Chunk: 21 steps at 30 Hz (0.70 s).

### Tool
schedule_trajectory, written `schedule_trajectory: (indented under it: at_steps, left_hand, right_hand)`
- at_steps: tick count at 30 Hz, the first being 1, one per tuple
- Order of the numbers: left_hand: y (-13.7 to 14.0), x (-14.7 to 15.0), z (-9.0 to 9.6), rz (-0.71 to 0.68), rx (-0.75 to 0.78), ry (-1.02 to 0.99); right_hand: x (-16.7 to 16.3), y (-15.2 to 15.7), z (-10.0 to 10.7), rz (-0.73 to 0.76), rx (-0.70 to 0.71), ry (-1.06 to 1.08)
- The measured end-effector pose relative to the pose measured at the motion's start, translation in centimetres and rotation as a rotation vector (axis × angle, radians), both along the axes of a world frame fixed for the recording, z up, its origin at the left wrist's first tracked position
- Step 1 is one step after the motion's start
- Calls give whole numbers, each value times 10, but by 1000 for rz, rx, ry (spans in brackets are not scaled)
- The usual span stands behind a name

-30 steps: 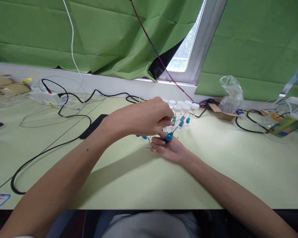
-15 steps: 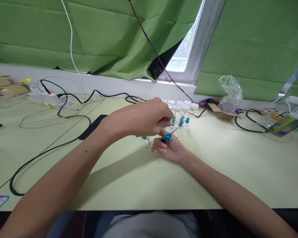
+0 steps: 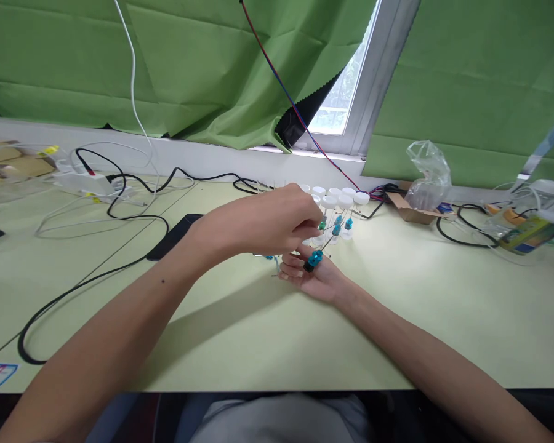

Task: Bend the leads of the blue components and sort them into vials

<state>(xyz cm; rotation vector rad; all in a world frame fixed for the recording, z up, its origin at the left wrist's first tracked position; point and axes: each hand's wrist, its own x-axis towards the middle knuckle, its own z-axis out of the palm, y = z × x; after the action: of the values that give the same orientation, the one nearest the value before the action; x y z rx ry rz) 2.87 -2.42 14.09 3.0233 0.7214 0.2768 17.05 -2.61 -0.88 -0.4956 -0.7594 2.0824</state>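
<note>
My left hand (image 3: 289, 215) reaches across from the left, its thumb and fingers pinched together just above my right hand; whatever is in the pinch is hidden. Palm up, my right hand (image 3: 316, 282) has its fingers curled around a thin metal rod with a blue piece (image 3: 316, 257) and a black end, tilted up to the right. Behind both hands stand several clear containers with white round tops (image 3: 345, 201), and small blue parts on thin rods (image 3: 348, 224) are among them. A T-shaped metal piece (image 3: 277, 267) lies partly hidden left of my right fingers.
A dark flat device (image 3: 175, 237) lies left of my left forearm. Black cable (image 3: 58, 298) loops over the table's left side near a white power strip (image 3: 85, 183). Toward the back right are a cardboard box (image 3: 410, 212) with a plastic bag and a labelled tub (image 3: 535, 231).
The blue piece on the rod has shifted slightly right and down, and more of its black end shows. My right fingers have moved a little; my left hand is nearly still.
</note>
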Motion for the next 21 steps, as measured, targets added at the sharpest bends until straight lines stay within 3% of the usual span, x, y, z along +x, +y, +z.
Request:
schedule_trajectory:
  at_steps: [21]
  left_hand:
    - [0, 1, -2, -2, -14, -2]
  right_hand:
    - [6, -1, -1, 76, 77, -85]
